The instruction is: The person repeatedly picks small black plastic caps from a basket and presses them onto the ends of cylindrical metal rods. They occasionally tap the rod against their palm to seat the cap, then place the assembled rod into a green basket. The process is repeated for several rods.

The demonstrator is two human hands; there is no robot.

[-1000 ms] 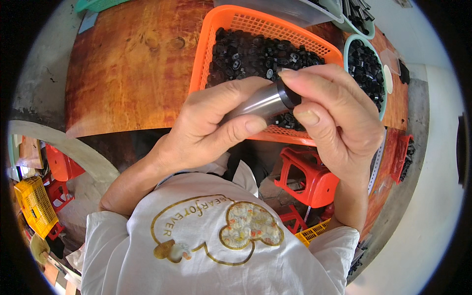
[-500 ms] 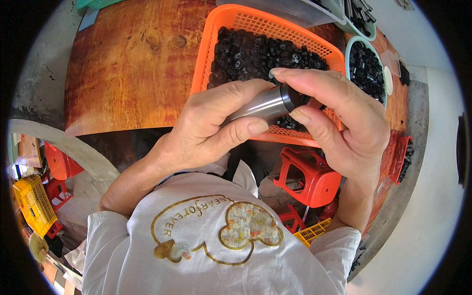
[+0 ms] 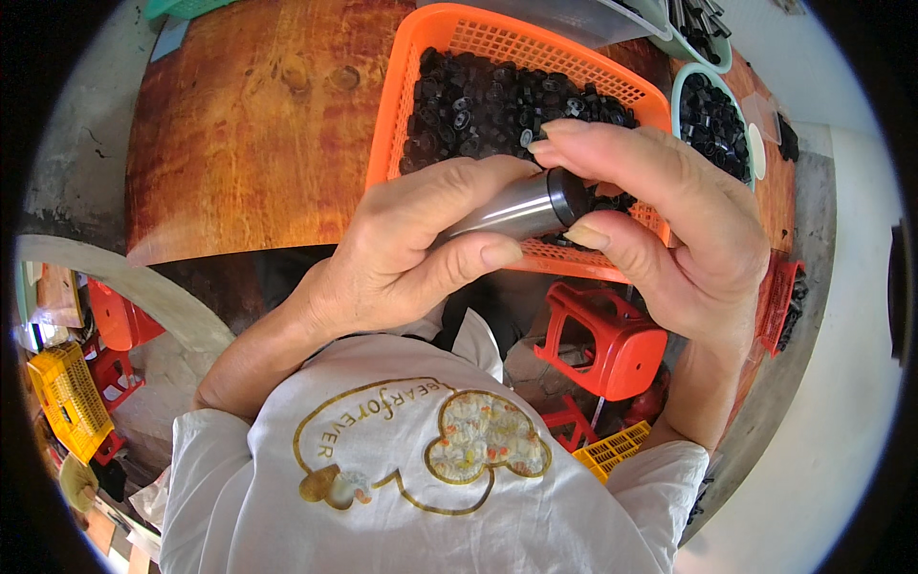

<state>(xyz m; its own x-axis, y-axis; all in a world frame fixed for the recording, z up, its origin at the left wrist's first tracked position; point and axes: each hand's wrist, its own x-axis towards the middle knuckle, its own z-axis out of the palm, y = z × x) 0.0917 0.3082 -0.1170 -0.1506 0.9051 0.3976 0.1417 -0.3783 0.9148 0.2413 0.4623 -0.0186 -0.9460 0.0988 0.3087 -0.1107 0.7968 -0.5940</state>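
Observation:
A shiny metal tube (image 3: 505,212) with a black end cap (image 3: 569,195) is held at a slant above the near part of an orange basket. My left hand (image 3: 402,239) is closed round the tube, its thumb along the near side and its fingers over the far side. My right hand (image 3: 684,215) curves around the capped end, fingers beyond it and thumb on the near side. A gap shows between the cap and the right palm; whether a fingertip touches the cap is hard to see. Small black plastic parts (image 3: 483,100) fill the orange basket (image 3: 390,105).
A wooden table (image 3: 258,124) spreads left of the basket. At the far right stand a pale tub (image 3: 677,96) of black parts and another bowl (image 3: 715,59) holding metal tubes. Red stools (image 3: 622,354) and yellow crates (image 3: 72,397) are below table level.
My right hand has shifted slightly right and its thumb has moved a little down, away from the cap. My left hand and the tube have stayed nearly in place.

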